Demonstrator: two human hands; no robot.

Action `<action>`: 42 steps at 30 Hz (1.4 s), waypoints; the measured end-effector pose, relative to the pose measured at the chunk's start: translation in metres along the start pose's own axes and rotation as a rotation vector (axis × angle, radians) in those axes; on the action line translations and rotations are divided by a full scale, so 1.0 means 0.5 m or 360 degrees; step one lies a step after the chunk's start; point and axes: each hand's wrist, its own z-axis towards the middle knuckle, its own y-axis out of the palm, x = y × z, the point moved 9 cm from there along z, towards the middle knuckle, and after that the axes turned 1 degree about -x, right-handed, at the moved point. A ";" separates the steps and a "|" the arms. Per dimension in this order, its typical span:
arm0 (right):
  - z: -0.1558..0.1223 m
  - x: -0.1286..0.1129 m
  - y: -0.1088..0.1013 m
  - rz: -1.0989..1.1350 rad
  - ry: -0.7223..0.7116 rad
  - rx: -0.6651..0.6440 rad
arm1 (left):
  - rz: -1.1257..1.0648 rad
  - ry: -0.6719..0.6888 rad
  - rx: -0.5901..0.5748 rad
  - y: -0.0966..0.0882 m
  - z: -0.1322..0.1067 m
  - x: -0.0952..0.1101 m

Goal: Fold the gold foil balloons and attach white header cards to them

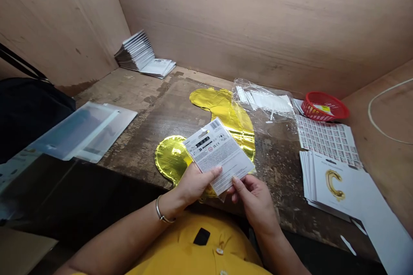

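Observation:
Both my hands hold one white printed card packet (217,154) above the near edge of the worn wooden table (148,107). My left hand (193,182) grips its lower left edge, thumb on top. My right hand (254,200) pinches its lower right corner between thumb and fingers. Under the packet lies a flat gold foil balloon (230,114), curved like a letter, with a round gold part (169,157) left of the packet.
A clear plastic bag of white straws (266,101) and a red basket (324,105) lie at the back right. A label sheet (327,139) and a stack of cards showing a gold "C" (332,182) sit on the right. Clear sleeves (84,129) lie left; stacked packets (140,53) far back.

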 end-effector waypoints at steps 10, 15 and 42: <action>-0.008 0.032 -0.017 -0.0075 -0.0032 0.0001 | -0.0101 0.0103 0.0326 -0.077 0.028 0.057; -0.007 0.045 -0.019 -0.0079 -0.0005 0.0015 | -0.0145 -0.0027 0.0210 -0.069 0.018 0.041; 0.092 0.009 -0.038 -0.0227 0.0093 -0.0145 | 0.1264 0.0366 0.0448 -0.084 0.040 0.175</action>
